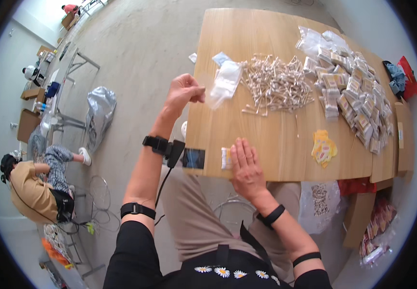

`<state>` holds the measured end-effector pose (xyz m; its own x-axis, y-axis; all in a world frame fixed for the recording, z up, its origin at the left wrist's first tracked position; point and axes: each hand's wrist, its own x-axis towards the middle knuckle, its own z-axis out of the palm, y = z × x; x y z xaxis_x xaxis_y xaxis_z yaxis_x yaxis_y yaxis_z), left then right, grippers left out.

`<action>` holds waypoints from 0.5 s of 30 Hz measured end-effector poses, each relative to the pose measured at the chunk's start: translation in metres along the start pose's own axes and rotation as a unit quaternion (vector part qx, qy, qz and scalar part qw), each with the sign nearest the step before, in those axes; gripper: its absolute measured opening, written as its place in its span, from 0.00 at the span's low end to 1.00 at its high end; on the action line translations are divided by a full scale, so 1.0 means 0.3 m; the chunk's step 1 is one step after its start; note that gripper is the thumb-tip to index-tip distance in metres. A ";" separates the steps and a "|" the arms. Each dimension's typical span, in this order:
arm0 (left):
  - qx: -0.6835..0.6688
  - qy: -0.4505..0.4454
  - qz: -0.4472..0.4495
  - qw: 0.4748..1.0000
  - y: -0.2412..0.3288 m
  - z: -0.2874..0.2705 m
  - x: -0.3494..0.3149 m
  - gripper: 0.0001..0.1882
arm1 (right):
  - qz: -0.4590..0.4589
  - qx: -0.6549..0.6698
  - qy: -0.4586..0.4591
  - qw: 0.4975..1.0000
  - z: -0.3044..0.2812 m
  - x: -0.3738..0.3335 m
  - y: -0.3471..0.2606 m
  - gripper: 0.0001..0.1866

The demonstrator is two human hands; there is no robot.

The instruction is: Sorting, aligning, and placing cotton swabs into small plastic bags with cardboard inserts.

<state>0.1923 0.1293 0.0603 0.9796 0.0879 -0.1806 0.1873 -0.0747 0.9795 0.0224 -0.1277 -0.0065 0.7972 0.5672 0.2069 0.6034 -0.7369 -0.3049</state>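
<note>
The flat right hand (248, 168) partly covers the swab pack (225, 158), lower centre — press lightly. Left hand (185, 90) curled, hold unclear.

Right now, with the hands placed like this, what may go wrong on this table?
The small swab packet by the right hand lies near the front edge of the table; a careless sweep might push it off. The left hand is close to clear bags beside the loose swabs; pulling one could drag swabs along. The heaped packets look loosely piled, so a bump may make some slide.
</note>
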 end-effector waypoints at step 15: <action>0.539 0.182 0.002 0.822 -0.208 -0.090 -0.424 0.29 | -0.004 -0.034 -0.021 0.999 0.013 0.007 -0.003 0.59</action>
<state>0.0541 0.1497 0.0246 0.9304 0.3628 0.0529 0.3325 -0.8958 0.2949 0.0235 -0.1245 -0.0095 0.7913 0.5875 0.1695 0.6113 -0.7544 -0.2391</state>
